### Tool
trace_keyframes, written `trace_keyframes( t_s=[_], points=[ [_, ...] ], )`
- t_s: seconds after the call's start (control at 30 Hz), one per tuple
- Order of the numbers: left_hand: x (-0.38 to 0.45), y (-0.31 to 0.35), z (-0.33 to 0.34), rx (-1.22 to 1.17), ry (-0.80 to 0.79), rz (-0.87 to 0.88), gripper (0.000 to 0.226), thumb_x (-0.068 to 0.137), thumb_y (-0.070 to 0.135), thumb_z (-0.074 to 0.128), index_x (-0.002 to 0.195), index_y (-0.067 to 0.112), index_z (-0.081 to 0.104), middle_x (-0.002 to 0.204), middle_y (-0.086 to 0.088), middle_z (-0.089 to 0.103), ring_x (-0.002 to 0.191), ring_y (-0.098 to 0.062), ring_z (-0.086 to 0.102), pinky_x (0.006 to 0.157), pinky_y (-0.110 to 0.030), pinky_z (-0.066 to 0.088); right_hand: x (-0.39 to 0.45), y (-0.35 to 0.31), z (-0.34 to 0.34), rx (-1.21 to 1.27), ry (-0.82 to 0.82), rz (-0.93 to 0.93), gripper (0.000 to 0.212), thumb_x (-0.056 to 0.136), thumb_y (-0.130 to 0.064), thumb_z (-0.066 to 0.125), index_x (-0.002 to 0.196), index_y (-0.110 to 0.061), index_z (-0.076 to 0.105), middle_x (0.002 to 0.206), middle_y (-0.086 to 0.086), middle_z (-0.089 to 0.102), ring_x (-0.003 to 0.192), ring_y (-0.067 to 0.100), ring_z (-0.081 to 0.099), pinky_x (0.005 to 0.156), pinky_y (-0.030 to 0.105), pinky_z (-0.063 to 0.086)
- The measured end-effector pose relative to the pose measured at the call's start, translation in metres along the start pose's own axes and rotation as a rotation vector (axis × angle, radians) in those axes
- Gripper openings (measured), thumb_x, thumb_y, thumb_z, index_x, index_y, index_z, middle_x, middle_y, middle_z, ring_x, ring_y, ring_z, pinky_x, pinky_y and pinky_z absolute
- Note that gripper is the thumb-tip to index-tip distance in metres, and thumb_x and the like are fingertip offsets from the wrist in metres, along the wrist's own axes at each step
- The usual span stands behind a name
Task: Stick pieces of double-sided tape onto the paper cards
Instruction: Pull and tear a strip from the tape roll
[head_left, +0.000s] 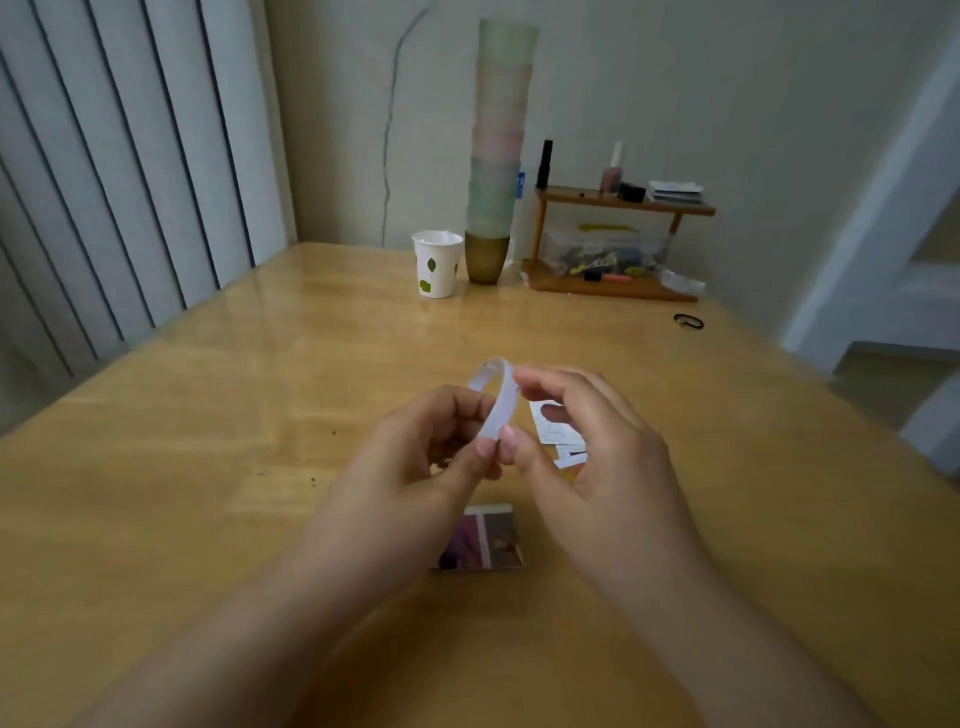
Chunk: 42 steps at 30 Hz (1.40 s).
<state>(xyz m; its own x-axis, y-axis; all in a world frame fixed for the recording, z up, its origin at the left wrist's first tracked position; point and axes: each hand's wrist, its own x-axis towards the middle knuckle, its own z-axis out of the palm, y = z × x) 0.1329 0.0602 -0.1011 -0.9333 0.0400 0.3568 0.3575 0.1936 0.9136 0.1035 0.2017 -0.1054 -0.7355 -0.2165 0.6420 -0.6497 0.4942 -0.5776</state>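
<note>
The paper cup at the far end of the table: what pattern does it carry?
White paper cup with green leaf prints, seen in the head view.

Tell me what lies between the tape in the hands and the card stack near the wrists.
Nothing visible. Both hands, left hand and right hand, pinch the tape ring above the table; the card stack lies below, uncovered.

The wooden table (260, 415) carries a photo card (488, 540) near the front, white cards (558, 434), a paper cup (437, 265), a cup stack (493, 208), a small shelf (618, 283) and a hair tie (688, 321).
</note>
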Motion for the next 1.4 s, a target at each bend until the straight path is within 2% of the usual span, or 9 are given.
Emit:
trace_keyframes(
  t_s=[0.2, 0.37, 0.5, 0.7, 0.8, 1.0, 1.13, 1.2, 1.4],
  points=[
    [-0.0013, 0.002, -0.0004, 0.059, 0.007, 0.044, 0.017, 0.09, 0.004, 0.056, 0.092, 0.02, 0.064, 0.077, 0.009, 0.067, 0.073, -0.005, 0.063, 0.068, -0.012, 0.047, -0.0015, -0.0025, -0.0019, 0.018, 0.015, -0.012, 0.034, 0.083, -0.024, 0.061, 0.118, -0.023, 0.062, 0.114, -0.019, 0.058, 0.106, -0.006, 0.052, 0.086, 0.006, 0.04],
    [-0.0031, 0.0038, -0.0001, 0.133, 0.019, 0.059, 0.016, 0.089, 0.009, 0.058, 0.089, 0.023, 0.064, 0.076, 0.013, 0.067, 0.074, -0.005, 0.063, 0.067, -0.01, 0.045, -0.0011, -0.0052, -0.0072, 0.056, 0.005, 0.057, 0.018, 0.08, -0.028, 0.07, 0.094, -0.032, 0.059, 0.109, -0.027, 0.06, 0.105, -0.003, 0.055, 0.077, 0.021, 0.05],
    [-0.0032, 0.004, 0.0005, 0.143, 0.028, 0.05, 0.012, 0.088, 0.011, 0.06, 0.088, 0.023, 0.065, 0.078, 0.009, 0.068, 0.073, -0.005, 0.063, 0.066, -0.012, 0.047, -0.0014, -0.0083, -0.0083, 0.118, -0.004, 0.125, 0.03, 0.077, -0.02, 0.076, 0.084, -0.036, 0.051, 0.108, -0.028, 0.061, 0.103, -0.002, 0.059, 0.077, 0.027, 0.052],
    [-0.0034, 0.0054, 0.0005, 0.128, 0.039, 0.027, 0.01, 0.088, 0.01, 0.06, 0.087, 0.018, 0.065, 0.074, 0.011, 0.068, 0.069, -0.002, 0.063, 0.063, -0.01, 0.046, -0.0007, -0.0095, -0.0092, 0.171, -0.002, 0.121, 0.056, 0.076, -0.016, 0.077, 0.115, -0.041, 0.047, 0.104, -0.017, 0.062, 0.104, -0.001, 0.057, 0.089, 0.011, 0.044],
    [-0.0042, 0.0065, 0.0006, 0.152, 0.044, 0.015, 0.01, 0.088, 0.011, 0.059, 0.087, 0.019, 0.065, 0.075, 0.013, 0.068, 0.07, 0.001, 0.063, 0.063, -0.009, 0.045, -0.0019, -0.007, -0.0058, 0.044, -0.012, 0.036, 0.041, 0.082, -0.017, 0.071, 0.119, -0.03, 0.061, 0.107, -0.019, 0.057, 0.105, -0.003, 0.053, 0.086, 0.006, 0.04],
    [-0.0049, 0.0063, 0.0016, 0.22, 0.08, 0.01, 0.01, 0.088, 0.014, 0.06, 0.086, 0.021, 0.067, 0.073, 0.015, 0.068, 0.067, 0.005, 0.061, 0.059, -0.007, 0.043, -0.0022, -0.0069, -0.0057, 0.054, 0.043, 0.001, 0.015, 0.077, -0.012, 0.074, 0.082, -0.025, 0.068, 0.091, -0.017, 0.062, 0.095, -0.002, 0.056, 0.059, 0.016, 0.047],
    [-0.0064, 0.0062, 0.0022, 0.315, 0.111, 0.049, 0.01, 0.087, 0.019, 0.06, 0.081, 0.023, 0.067, 0.074, 0.016, 0.067, 0.07, 0.002, 0.06, 0.056, -0.01, 0.043, -0.002, -0.0071, -0.0056, 0.062, 0.001, 0.045, 0.014, 0.08, -0.012, 0.073, 0.075, -0.024, 0.068, 0.087, -0.016, 0.06, 0.095, -0.004, 0.053, 0.063, 0.021, 0.049],
    [-0.0062, 0.0058, 0.002, 0.345, 0.125, 0.063, 0.011, 0.086, 0.02, 0.059, 0.078, 0.023, 0.066, 0.073, 0.014, 0.066, 0.068, -0.003, 0.058, 0.054, -0.013, 0.042, -0.0015, -0.0074, -0.0048, 0.059, -0.005, 0.045, 0.015, 0.079, -0.014, 0.073, 0.072, -0.026, 0.066, 0.091, -0.017, 0.058, 0.095, -0.004, 0.052, 0.064, 0.013, 0.044],
    [-0.0048, 0.0079, -0.0003, 0.222, 0.116, 0.012, 0.015, 0.081, 0.016, 0.062, 0.066, 0.014, 0.064, 0.058, -0.01, 0.059, 0.045, -0.007, 0.044, 0.043, -0.014, 0.035, -0.0011, -0.0073, -0.0033, 0.055, 0.002, -0.029, 0.005, 0.073, -0.018, 0.066, 0.07, -0.021, 0.063, 0.085, -0.012, 0.057, 0.091, 0.009, 0.054, 0.069, 0.009, 0.038]
  ],
)
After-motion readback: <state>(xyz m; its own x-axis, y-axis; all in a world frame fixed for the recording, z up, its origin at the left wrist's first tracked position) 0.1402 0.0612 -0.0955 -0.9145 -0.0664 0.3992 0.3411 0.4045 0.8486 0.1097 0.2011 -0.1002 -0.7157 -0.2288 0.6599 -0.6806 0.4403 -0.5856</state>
